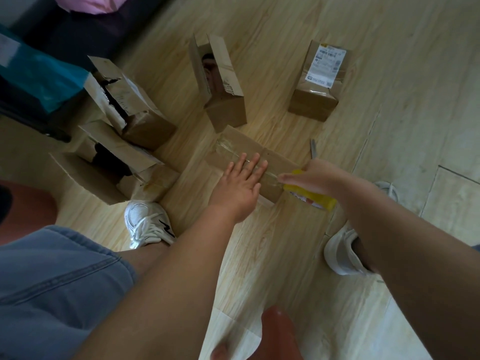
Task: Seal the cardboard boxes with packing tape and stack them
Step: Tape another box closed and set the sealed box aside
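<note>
Tape [227, 148] lay along the seam of the closed box [278, 158] on the floor. Left hand [239, 185] pressed it flat, fingers straight and slightly apart. Right hand [320, 175] gripped the yellow dispenser [322, 201] at the box's end. Recommended: pull taut, smooth outward, then cut.

Blue denim shorts [52, 281], stitched seams showing. Left sneaker [145, 222] white, mesh toe, white laces, black zigzag mark on side. Right sneaker [340, 253] white, plain, low-cut. Left forearm [187, 255] and right forearm [405, 235] bare.
</note>
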`<state>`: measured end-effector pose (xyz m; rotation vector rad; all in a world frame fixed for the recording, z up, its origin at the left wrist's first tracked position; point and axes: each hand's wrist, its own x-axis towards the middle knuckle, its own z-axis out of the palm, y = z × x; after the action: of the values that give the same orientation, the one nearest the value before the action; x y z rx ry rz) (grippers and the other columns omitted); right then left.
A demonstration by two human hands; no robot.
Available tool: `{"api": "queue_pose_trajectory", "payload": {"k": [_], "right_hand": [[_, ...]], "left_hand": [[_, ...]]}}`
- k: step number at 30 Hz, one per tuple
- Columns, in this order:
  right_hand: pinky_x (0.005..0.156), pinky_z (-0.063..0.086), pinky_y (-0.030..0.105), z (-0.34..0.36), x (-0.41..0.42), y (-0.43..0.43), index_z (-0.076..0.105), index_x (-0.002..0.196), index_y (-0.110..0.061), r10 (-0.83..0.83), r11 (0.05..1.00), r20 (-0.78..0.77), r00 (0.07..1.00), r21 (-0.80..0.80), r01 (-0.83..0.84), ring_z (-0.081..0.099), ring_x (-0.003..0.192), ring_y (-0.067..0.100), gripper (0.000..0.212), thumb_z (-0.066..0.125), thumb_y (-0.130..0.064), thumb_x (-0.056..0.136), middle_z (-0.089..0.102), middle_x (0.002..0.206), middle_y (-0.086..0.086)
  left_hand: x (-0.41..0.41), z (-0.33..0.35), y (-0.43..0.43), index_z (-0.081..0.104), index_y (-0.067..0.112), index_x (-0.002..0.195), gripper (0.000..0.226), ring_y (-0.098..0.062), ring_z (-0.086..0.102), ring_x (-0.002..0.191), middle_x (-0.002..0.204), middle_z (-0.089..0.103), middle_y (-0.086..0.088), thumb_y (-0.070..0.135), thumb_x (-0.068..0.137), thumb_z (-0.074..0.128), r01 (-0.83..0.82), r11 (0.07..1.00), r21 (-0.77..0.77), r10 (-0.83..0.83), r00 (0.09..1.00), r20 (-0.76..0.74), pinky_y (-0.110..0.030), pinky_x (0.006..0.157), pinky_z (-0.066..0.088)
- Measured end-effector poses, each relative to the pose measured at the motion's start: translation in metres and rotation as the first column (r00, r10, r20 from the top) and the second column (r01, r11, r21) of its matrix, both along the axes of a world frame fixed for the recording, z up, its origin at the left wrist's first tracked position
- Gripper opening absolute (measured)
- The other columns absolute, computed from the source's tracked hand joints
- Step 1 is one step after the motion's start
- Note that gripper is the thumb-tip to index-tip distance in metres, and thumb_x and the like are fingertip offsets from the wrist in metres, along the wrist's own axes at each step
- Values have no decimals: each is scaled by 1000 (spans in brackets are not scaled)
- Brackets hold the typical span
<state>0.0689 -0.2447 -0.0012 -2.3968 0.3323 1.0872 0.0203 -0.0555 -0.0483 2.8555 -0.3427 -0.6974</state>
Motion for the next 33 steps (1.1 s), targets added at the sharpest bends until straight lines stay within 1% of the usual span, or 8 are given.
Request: {"api": "queue_pose_trajectory", "payload": {"k": [2, 6, 10, 19, 22, 27, 29, 33], "right_hand": [[62, 59, 35, 3, -2, -11, 69, 89, -1, -84, 988, -65, 994, 122, 92, 68, 55, 23, 59, 65, -60, 87, 72, 68, 12], [50, 51, 26, -1, -16, -12, 64, 70, -2, -128, 988, -30, 991, 78, 130, 57, 36, 18, 51, 63, -48, 91, 62, 47, 8], [41, 39, 21, -6, -20, -7, 64, 73, -8, -158, 987, 22, 987, 27, 157, 56, 37, 17, 37, 65, -42, 87, 60, 48, 4], [48, 42, 26, -23, -22, -15, 62, 72, -7, -178, 979, 12, 984, 104, 176, 58, 46, 21, 45, 65, -50, 84, 58, 53, 6], [43, 34, 22, -27, -26, -15, 60, 69, -15, -155, 983, 54, 986, 103, 149, 50, 43, 15, 39, 63, -49, 88, 52, 51, -1], [44, 28, 24, -31, -27, -14, 47, 63, -16, -159, 980, 80, 984, 132, 148, 39, 36, 10, 37, 59, -39, 89, 41, 47, -3], [45, 27, 25, -32, -27, -14, 43, 63, -16, -155, 982, 79, 985, 125, 144, 35, 32, 8, 37, 59, -39, 89, 38, 45, -4], [47, 27, 26, -34, -25, -12, 38, 60, -17, -168, 979, 86, 982, 128, 157, 34, 35, 10, 38, 58, -36, 86, 34, 41, -5]], "left_hand": [[0, 4, 1, -11, 31, 156, 55, -15, -24, 148, 163, -21, 9, 32, 108, 15, -4, 1000, -25, 4, 1000, 4, -31, 115, -19], [-3, 12, -8, -5, 25, 158, 62, -21, -18, 151, 165, -14, 3, 17, 105, 27, 25, 999, 26, -26, 998, 62, -35, 119, -14], [-6, 21, -21, 0, 25, 158, 84, -22, -15, 152, 165, -12, 3, -5, 91, 40, 150, 988, 35, -153, 982, 115, -37, 120, -12], [-18, 3, -15, -19, 32, 154, 90, -23, -26, 148, 162, -25, 8, -2, 91, 35, 200, 975, 94, -204, 979, 30, -41, 121, -13], [-15, 6, -15, -7, 33, 157, 80, -18, -20, 150, 164, -15, 10, 3, 95, 34, 148, 989, 9, -148, 989, 25, -36, 120, -12], [7, 20, -9, 29, 24, 155, 52, -17, 17, 150, 163, 22, 3, 16, 103, 36, -87, 984, -152, 115, 976, 185, -37, 121, 15], [19, 14, 5, 19, 21, 157, 52, -19, 6, 152, 166, 11, 0, 23, 107, 31, -170, 980, -101, 189, 955, 228, -36, 123, 3], [37, -8, 26, -13, 18, 156, 67, -16, -22, 149, 164, -21, -1, 48, 105, 19, -266, 964, -28, 267, 962, 59, -38, 121, -16]]}}
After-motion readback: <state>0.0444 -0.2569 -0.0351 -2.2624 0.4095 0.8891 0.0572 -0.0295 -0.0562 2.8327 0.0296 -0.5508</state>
